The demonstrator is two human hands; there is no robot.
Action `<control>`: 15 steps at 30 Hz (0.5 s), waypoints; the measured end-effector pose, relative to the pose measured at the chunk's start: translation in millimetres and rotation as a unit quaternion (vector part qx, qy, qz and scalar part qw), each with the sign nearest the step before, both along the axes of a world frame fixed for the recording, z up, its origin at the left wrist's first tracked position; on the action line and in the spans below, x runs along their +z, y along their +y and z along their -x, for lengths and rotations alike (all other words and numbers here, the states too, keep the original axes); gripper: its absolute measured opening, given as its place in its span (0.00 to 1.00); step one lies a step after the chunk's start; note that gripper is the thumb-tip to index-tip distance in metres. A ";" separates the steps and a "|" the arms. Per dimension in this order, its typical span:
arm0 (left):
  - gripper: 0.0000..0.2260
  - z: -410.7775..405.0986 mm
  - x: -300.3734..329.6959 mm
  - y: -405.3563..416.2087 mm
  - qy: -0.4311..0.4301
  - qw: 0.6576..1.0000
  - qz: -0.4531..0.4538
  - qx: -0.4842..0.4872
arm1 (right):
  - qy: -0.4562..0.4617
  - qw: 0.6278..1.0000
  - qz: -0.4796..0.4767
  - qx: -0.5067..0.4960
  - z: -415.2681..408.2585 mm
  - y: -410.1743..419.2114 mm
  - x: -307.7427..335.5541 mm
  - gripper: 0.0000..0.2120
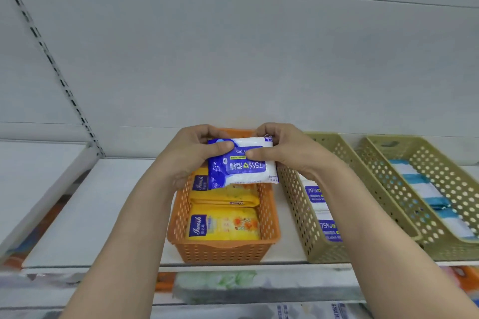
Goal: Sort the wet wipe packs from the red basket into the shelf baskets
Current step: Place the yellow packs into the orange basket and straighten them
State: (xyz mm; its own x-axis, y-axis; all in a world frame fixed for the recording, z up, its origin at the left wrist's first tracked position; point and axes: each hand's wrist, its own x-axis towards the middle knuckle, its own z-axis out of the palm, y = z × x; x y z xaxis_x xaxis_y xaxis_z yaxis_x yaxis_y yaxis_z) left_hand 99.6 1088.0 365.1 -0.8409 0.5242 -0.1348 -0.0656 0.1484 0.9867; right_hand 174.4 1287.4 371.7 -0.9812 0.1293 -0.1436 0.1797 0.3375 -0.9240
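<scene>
3 baskets on white shelf (98, 204) w/ grey back wall (233, 59): orange basket (223, 251), two olive. Left grip (191, 153), right grip (282, 150) both clamped on blue wipe pack (243, 166).

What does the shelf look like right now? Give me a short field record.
held item: blue and white wipe pack, print upside down
left hand: grips pack's left end
right hand: grips pack's right end
pack position: above orange basket
orange basket contents: yellow packs
middle olive basket: blue 75% packs
right olive basket: teal-striped packs
</scene>
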 end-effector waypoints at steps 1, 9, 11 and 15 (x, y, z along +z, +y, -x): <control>0.10 -4.7 1.0 9.8 0.004 1.000 -0.005 0.000 | -0.008 1.000 -0.025 0.011 -3.8 8.8 3.6 0.15; 0.04 -44.7 -0.8 97.0 -0.072 0.974 -0.176 0.127 | 0.079 0.955 0.230 -0.168 -29.7 72.5 4.5 0.21; 0.05 -59.0 -4.1 119.3 -0.071 0.970 -0.196 0.129 | 0.049 0.955 0.256 -0.144 -38.6 79.8 3.0 0.12; 0.10 -76.4 -7.0 151.0 -0.054 0.982 -0.149 0.105 | 0.044 0.946 0.275 -0.165 -49.8 101.0 3.0 0.13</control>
